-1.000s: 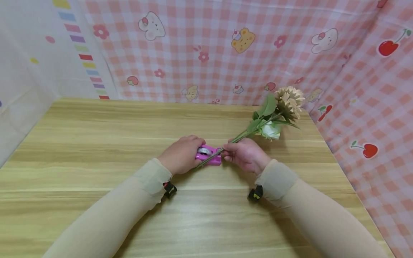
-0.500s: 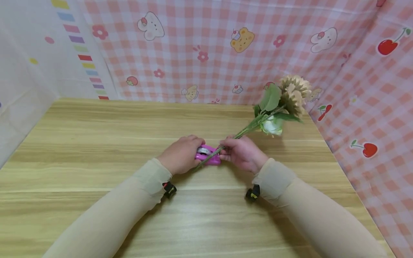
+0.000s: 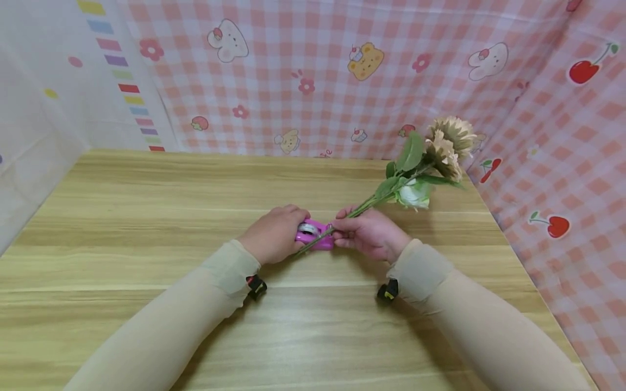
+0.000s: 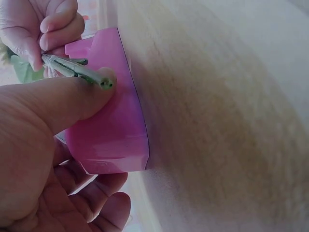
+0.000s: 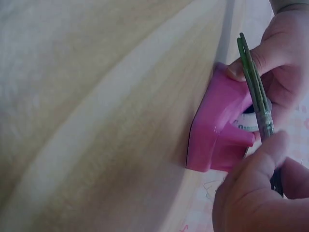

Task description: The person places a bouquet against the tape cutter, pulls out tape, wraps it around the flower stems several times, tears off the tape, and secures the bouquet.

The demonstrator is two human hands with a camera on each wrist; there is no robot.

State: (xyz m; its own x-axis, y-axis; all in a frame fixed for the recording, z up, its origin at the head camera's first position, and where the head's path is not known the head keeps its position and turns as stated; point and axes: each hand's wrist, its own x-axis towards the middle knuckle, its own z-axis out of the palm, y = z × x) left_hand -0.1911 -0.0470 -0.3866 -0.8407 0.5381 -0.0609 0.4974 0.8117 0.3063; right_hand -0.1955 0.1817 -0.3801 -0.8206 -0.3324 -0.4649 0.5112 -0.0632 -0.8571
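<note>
My left hand (image 3: pixel 274 236) grips a pink tape dispenser (image 3: pixel 323 244) on the table, thumb on one side and fingers on the other. A roll of tape (image 3: pixel 308 228) sits in it. Just right of the dispenser, my right hand (image 3: pixel 376 234) pinches the stems (image 3: pixel 362 208) of a small bunch of flowers. These stems slant across above the dispenser, and their cut ends (image 4: pixel 104 83) lie by the left thumb in the left wrist view. Shiny clear tape (image 5: pixel 265 119) appears around the stems near the right fingers. A beige flower (image 3: pixel 452 138) and a white-green flower (image 3: pixel 413 194) point to the far right.
The wood-grain table (image 3: pixel 146 217) spreads around both hands. Behind it hangs a pink checked cloth (image 3: pixel 274 70), with another cloth wall (image 3: pixel 577 163) along the right. A white cloth (image 3: pixel 39 119) borders the left side.
The flower heads have risen and shifted to the right. My right hand moved left to the dispenser's end, then eased slightly back. My left hand and the dispenser stay in place.
</note>
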